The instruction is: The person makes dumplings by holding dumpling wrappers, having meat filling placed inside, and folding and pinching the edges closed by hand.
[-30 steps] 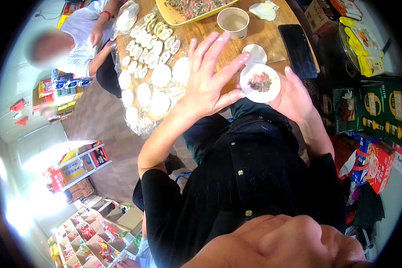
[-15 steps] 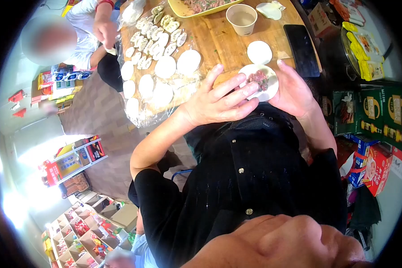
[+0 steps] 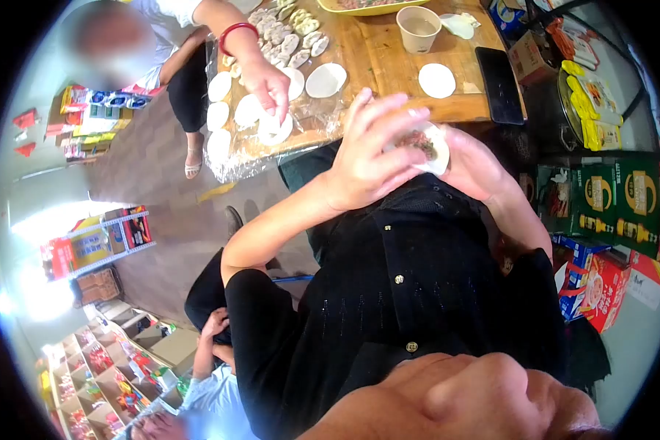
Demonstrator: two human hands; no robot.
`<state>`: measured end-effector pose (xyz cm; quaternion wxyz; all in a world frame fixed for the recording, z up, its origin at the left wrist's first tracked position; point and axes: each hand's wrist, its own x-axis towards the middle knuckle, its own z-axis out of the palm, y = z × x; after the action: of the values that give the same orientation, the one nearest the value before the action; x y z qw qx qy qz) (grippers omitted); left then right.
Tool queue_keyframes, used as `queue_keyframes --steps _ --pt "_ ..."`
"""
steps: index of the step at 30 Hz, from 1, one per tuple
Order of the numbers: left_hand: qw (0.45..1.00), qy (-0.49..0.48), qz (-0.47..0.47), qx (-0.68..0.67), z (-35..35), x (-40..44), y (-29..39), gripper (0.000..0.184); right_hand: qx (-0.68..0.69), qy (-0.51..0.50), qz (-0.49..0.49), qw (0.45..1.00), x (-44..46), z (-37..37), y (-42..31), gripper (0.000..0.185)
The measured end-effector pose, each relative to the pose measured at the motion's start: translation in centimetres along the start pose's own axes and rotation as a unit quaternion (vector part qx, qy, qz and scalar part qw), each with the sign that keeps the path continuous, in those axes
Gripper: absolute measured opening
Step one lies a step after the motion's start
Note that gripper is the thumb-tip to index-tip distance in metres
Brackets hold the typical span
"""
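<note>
A round white dumpling wrapper (image 3: 438, 155) with pinkish-green minced filling in it is held tilted between my two hands, just off the table's front edge. My right hand (image 3: 478, 165) cradles it from the right. My left hand (image 3: 378, 150) has its fingers curled over the filling and the wrapper's left side, hiding part of both. Beyond them on the wooden table (image 3: 389, 81) lies a single loose wrapper (image 3: 437, 81).
Another person's hand (image 3: 268, 84) with a red bracelet touches a wrapper on the plastic film at left. Filled dumplings (image 3: 279, 37) sit behind it. A paper cup (image 3: 419, 31), a phone (image 3: 500, 86) and a yellow tray (image 3: 374, 9) of filling stand farther back.
My hands have tilted the filled wrapper, and my left fingers reach farther over it. The other person's hand has come in over the laid-out wrappers. The view has shifted slightly.
</note>
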<state>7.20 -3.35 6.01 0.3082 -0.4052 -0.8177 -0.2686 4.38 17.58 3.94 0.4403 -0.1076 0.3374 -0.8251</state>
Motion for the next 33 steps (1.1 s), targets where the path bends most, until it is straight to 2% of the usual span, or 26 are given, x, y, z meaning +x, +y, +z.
queue_keyframes --steps 1,2,3,5,7,9,11,17,19,23,26,27,31,33 --pt "0.990 0.034 -0.114 -0.080 0.1 -0.1 0.7 0.016 -0.003 -0.004 0.006 1.000 0.0 0.5 0.3 0.052" --pt "0.980 0.057 -0.161 -0.097 0.2 -0.5 1.1 0.018 -0.043 -0.009 -0.008 0.999 0.0 1.4 0.6 0.055" --pt "0.980 0.062 -0.166 -0.095 0.5 -1.0 1.5 0.018 -0.083 -0.012 -0.021 0.996 0.0 2.1 0.8 0.059" --pt "0.931 0.089 -0.281 -0.215 1.1 -2.3 2.0 0.016 -0.108 -0.035 -0.024 0.993 -0.2 2.6 0.9 0.063" --pt "0.931 0.096 -0.287 -0.204 1.2 -3.4 2.6 0.015 -0.233 -0.022 -0.012 0.972 -0.3 2.6 1.6 0.058" --pt "0.916 0.063 -0.325 -0.227 1.2 -4.4 3.4 0.013 -0.244 -0.028 -0.012 0.969 -0.3 2.6 2.5 0.052" --pt "0.912 0.076 -0.335 -0.224 1.6 -5.3 3.8 0.012 -0.289 -0.025 0.000 0.957 -0.2 2.4 3.2 0.045" --pt "0.895 0.096 -0.357 -0.250 2.1 -6.7 4.2 0.016 -0.328 -0.030 -0.023 0.944 0.0 2.2 4.3 0.038" --pt "0.859 0.168 -0.386 -0.292 2.6 -6.8 4.3 0.021 -0.333 -0.031 -0.023 0.942 0.3 2.1 4.5 0.038" --pt "0.859 0.194 -0.380 -0.284 3.4 -7.5 4.0 0.024 -0.322 -0.021 0.020 0.946 0.7 1.5 4.5 0.039" --pt "0.851 0.197 -0.398 -0.280 3.6 -7.9 3.9 0.026 -0.320 -0.030 0.030 0.946 1.3 1.5 4.5 0.040" --pt "0.825 0.204 -0.424 -0.313 3.7 -7.9 4.1 0.026 -0.326 -0.032 0.026 0.944 1.5 1.3 4.6 0.040" --pt "0.785 0.210 -0.459 -0.359 3.7 -8.5 3.9 0.027 -0.342 -0.034 0.050 0.938 2.4 0.8 4.7 0.039" --pt "0.787 0.201 -0.465 -0.351 3.5 -8.9 3.7 0.028 -0.335 -0.029 0.052 0.940 2.9 0.6 4.9 0.038"
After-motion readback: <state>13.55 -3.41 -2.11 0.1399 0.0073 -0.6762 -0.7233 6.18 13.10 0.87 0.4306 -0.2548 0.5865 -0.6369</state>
